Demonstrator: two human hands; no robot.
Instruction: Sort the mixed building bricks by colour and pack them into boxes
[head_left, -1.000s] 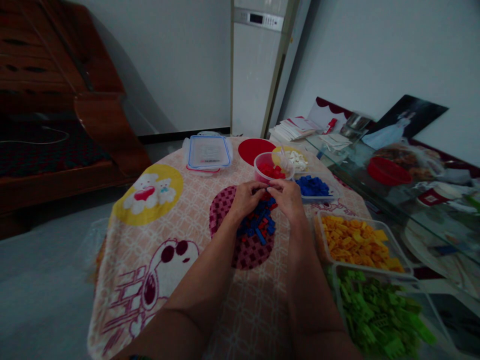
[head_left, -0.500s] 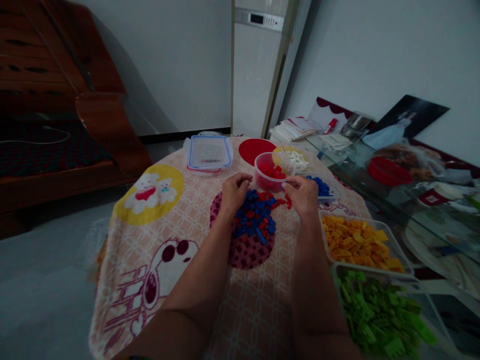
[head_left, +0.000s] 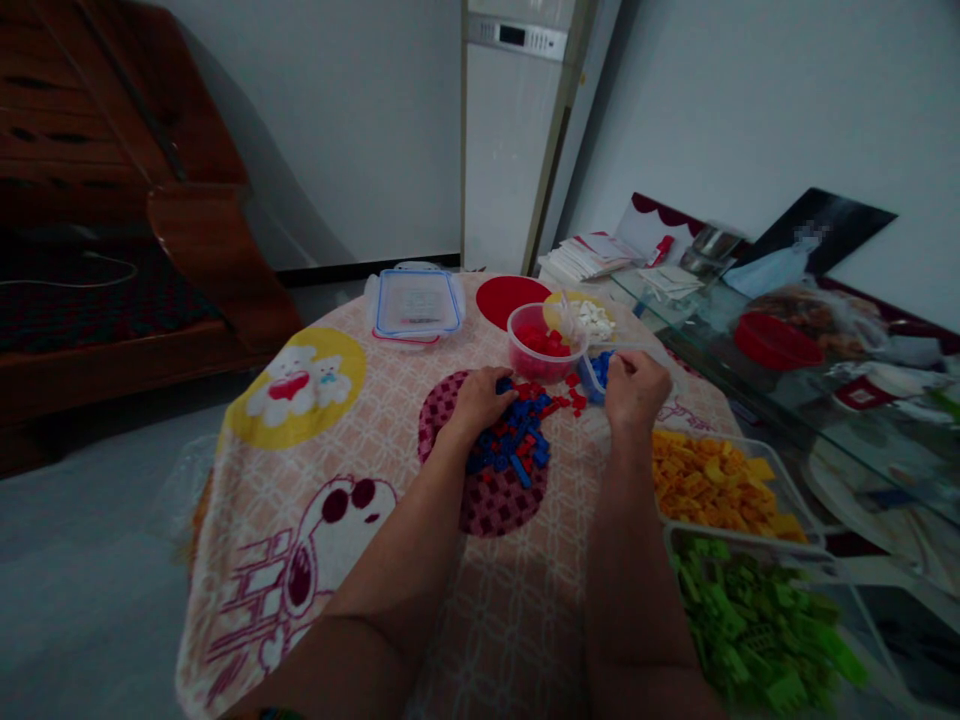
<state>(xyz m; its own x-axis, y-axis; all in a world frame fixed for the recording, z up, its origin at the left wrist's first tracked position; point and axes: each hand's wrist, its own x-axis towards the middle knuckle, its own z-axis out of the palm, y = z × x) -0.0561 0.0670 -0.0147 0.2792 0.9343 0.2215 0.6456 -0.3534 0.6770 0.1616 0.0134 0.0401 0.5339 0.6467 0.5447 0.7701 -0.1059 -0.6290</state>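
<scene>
The left hand [head_left: 484, 402] rests at the mixed heap of small red and blue plastic blocks [head_left: 517, 435] on the patterned cloth of the desk [head_left: 517, 620], its fingers slightly bent and touching the heap's far left edge; whether they grip a block I cannot tell. The right hand [head_left: 636, 388] is over the clear tray of blue blocks [head_left: 598, 375], fingers drawn together, their contents hidden. Just beyond the heap stands a round clear tub of red blocks [head_left: 544, 345]; nearer, to the right, are clear boxes of yellow blocks [head_left: 724, 485] and green blocks [head_left: 761, 625].
</scene>
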